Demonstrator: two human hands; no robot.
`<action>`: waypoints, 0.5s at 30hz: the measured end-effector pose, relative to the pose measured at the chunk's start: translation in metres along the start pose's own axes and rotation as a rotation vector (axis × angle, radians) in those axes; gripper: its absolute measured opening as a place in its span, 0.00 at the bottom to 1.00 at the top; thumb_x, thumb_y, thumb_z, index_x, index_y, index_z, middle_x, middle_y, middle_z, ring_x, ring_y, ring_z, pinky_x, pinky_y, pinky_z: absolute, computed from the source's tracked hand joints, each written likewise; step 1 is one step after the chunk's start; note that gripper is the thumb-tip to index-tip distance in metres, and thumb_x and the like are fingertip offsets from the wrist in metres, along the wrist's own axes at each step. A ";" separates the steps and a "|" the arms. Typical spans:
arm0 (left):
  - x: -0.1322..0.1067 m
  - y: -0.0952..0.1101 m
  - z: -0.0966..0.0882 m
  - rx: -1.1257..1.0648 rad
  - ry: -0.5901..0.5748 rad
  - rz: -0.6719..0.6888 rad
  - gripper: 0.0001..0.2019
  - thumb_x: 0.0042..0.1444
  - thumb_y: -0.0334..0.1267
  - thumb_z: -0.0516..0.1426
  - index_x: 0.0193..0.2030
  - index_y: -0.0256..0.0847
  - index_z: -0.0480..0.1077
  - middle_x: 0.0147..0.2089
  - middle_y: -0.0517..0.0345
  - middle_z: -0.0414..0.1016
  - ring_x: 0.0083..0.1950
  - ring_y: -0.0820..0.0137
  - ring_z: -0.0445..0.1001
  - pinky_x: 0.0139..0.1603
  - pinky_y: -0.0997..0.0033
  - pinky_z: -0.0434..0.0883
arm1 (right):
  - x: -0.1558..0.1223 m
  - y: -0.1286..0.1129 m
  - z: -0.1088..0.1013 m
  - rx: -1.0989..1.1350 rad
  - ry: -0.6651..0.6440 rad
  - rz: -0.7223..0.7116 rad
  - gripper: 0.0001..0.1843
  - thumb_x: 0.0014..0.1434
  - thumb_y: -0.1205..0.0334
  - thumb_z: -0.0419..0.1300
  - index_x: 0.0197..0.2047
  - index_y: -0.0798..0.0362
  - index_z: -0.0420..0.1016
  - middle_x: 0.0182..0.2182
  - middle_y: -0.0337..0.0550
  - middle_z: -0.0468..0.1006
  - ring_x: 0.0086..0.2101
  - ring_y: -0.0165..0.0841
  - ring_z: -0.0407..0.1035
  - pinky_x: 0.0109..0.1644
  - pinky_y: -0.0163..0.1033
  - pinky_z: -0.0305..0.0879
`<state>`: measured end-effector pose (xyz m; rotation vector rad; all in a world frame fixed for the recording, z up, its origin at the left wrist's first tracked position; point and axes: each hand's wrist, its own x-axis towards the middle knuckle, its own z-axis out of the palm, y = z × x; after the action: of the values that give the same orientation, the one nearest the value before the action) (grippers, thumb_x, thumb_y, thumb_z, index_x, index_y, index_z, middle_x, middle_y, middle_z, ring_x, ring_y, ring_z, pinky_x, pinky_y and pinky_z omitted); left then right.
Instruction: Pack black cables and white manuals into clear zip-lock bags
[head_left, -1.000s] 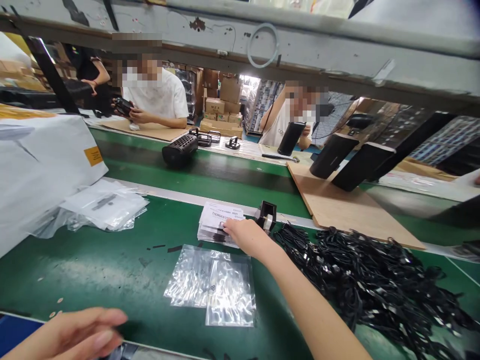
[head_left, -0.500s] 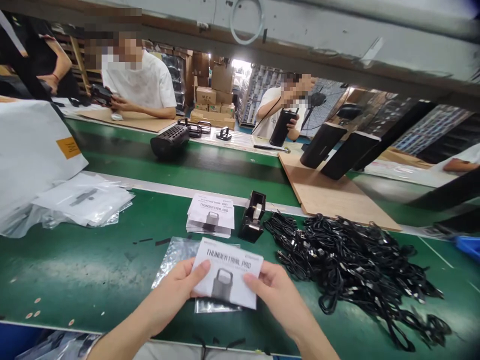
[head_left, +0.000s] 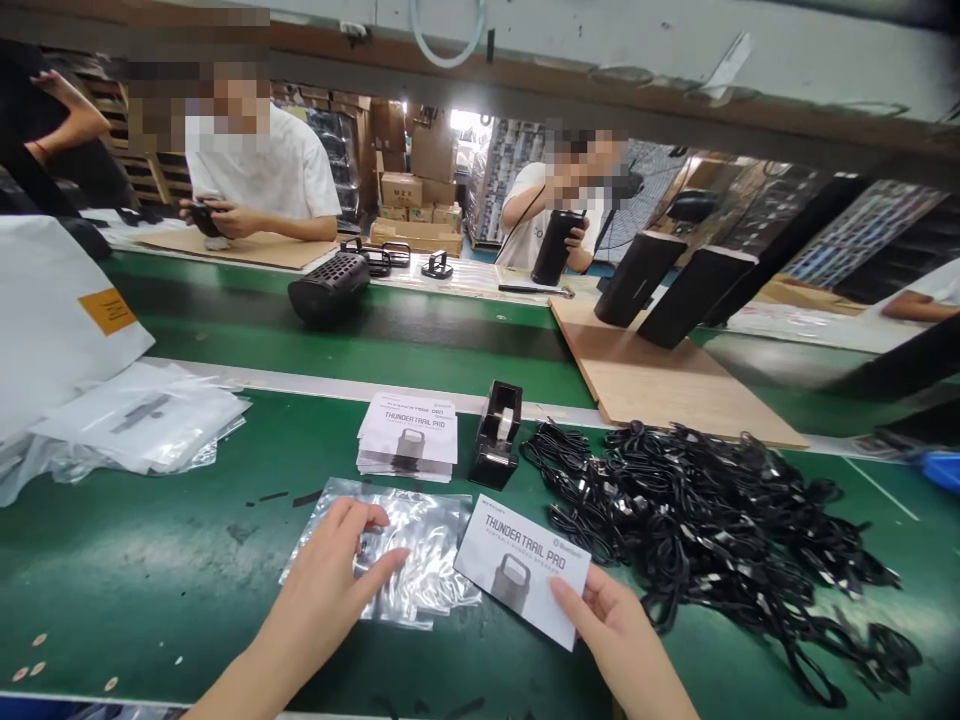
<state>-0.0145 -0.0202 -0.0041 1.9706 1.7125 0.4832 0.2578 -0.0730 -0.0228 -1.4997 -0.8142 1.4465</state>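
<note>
Clear plastic bags (head_left: 431, 570) lie flat and overlapping at seven o'clock from mid-view. The left hand (head_left: 341, 565) is over them, thumb and fingers parted; I cannot tell whether they touch the film. At six o'clock, the right hand (head_left: 611, 625) pinches a white booklet (head_left: 480, 560) by its near right corner, thumb on the cover, fingers beneath. At twelve o'clock from the bags sits a booklet stack (head_left: 409, 430); at its three o'clock, a black tape dispenser (head_left: 496, 435) holds a roll. More bags (head_left: 161, 415) are heaped at the stack's nine o'clock, beside a white sack (head_left: 52, 320).

The booklet reads "THUNDER TRAIL PRO" and "Bluetooth" over a speaker picture; the stack's top repeats the name. The sack's orange label (head_left: 107, 311) is too small to read. A carton (head_left: 402, 192), eleven o'clock from mid-view, says "MZX".

The green worktop (head_left: 165, 560) also carries black cables (head_left: 705, 520), at the booklet's three o'clock. Beyond, two people in white tops (head_left: 281, 175) handle dark objects.
</note>
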 end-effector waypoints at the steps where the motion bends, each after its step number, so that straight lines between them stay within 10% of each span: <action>1: 0.000 0.002 0.003 0.018 0.006 0.009 0.15 0.50 0.49 0.55 0.41 0.43 0.64 0.40 0.55 0.65 0.37 0.63 0.68 0.35 0.64 0.68 | 0.000 0.000 0.001 -0.005 -0.011 -0.005 0.29 0.46 0.46 0.64 0.48 0.56 0.72 0.41 0.50 0.78 0.40 0.43 0.71 0.43 0.44 0.67; 4: 0.000 0.003 0.015 0.064 -0.015 0.051 0.18 0.42 0.46 0.62 0.38 0.41 0.67 0.41 0.52 0.65 0.42 0.57 0.67 0.40 0.59 0.67 | 0.001 0.000 0.001 0.002 -0.032 -0.023 0.28 0.47 0.47 0.63 0.48 0.55 0.72 0.42 0.50 0.77 0.41 0.42 0.71 0.45 0.44 0.66; 8: 0.003 -0.001 0.018 0.030 -0.053 0.070 0.07 0.51 0.42 0.57 0.29 0.42 0.70 0.37 0.55 0.66 0.42 0.60 0.67 0.43 0.60 0.65 | -0.001 0.001 0.001 0.048 -0.032 -0.017 0.27 0.47 0.48 0.64 0.47 0.55 0.73 0.41 0.50 0.78 0.41 0.42 0.71 0.47 0.45 0.66; 15: -0.004 -0.001 0.007 -0.210 -0.091 0.013 0.16 0.59 0.47 0.47 0.33 0.44 0.72 0.39 0.56 0.68 0.41 0.65 0.68 0.42 0.67 0.65 | -0.007 -0.003 0.017 0.124 0.038 -0.042 0.24 0.45 0.49 0.65 0.42 0.56 0.75 0.35 0.48 0.79 0.34 0.38 0.72 0.38 0.39 0.68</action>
<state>-0.0122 -0.0251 -0.0100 1.8269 1.5279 0.5455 0.2410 -0.0756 -0.0157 -1.4044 -0.7152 1.4078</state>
